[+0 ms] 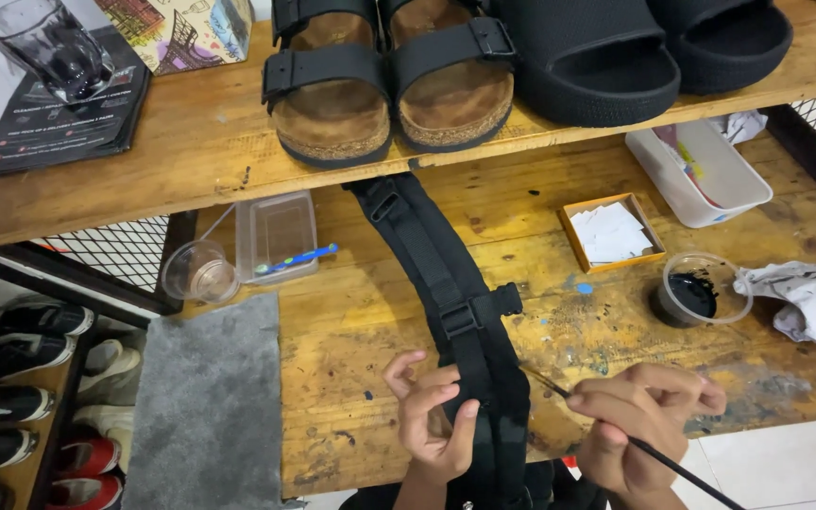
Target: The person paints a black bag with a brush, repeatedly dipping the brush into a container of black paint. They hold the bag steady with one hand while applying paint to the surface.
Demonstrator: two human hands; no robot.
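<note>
Here, my left hand (432, 420) pinches the long black webbing strap with a plastic buckle (446, 283) lying across the scuffed wooden workbench (351, 331); just right, my right hand (639, 425) grips a thin dark paintbrush (606, 423), tip touching the strap.

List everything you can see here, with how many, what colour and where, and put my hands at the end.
Strap: one, black, lying across the workbench.
Thin brush: one, dark, tip at the strap.
Cup of black paint: one, clear, right on the bench.
Crumpled cloth: one, white, far right.
Small tray of paper bits: one, orange.
White tub: one, back right.
Clear box: one, back left.
Empty cup: one, clear, beside the box.
Strapped sandals: a pair, black and tan, on the shelf.
Slides: a pair, black, on the shelf.
Grey mat: one, left.
Left hand: pinching the strap.
Right hand: holding the brush.
</note>
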